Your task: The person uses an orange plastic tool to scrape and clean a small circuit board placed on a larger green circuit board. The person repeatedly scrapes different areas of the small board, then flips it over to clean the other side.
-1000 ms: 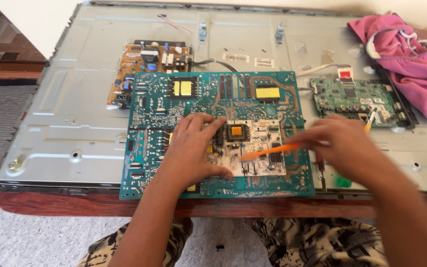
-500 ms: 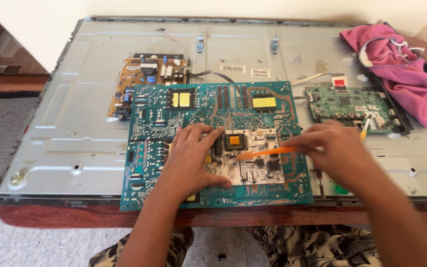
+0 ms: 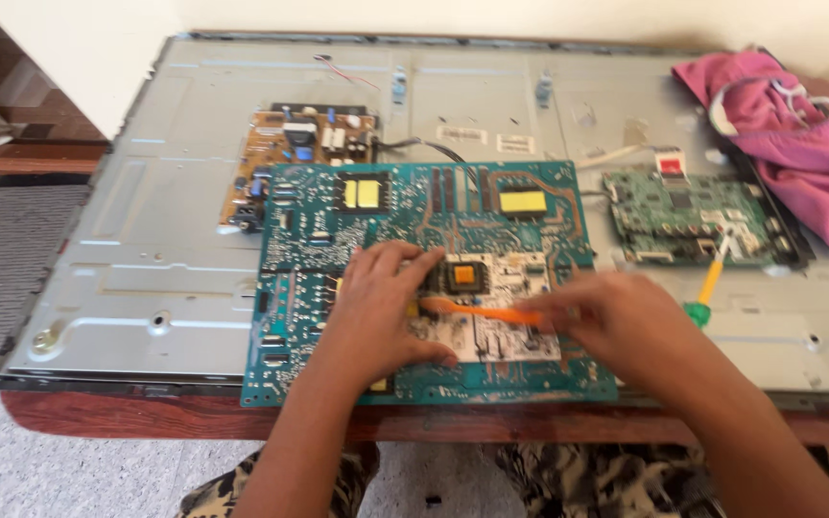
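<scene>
The metal back panel [image 3: 194,288] of a flat screen lies across a wooden table [image 3: 146,417] and fills most of the view. On it, just below centre, rests the big teal circuit board [image 3: 491,221], its near edge reaching the table's front rim. A pink cloth [image 3: 789,144] is bunched at 2 o'clock, a green board [image 3: 683,216] sits at 3 o'clock of the teal one, and a smaller brown board [image 3: 290,153] at 11 o'clock, touching its far corner.

The teal board looks light, thin and stiff, but its solder points and small parts are likely fragile. It is best held by its bare edges or pressed flat with an open palm, not by the parts.

The left hand [image 3: 376,317] lies flat on the board, palm down, fingers spread and pointing to 1 o'clock, gripping nothing, only pressing. The right hand [image 3: 616,326] comes in from 4 o'clock, blurred, its fingers pinched together on the end of a thin orange tool [image 3: 477,310]. The tool lies nearly level and points to 9 o'clock, its tip close to the left fingertips. It seems light and slightly flexible.

A yellow-and-green screwdriver [image 3: 707,288] rests at 3 o'clock, apart from both hands.
</scene>
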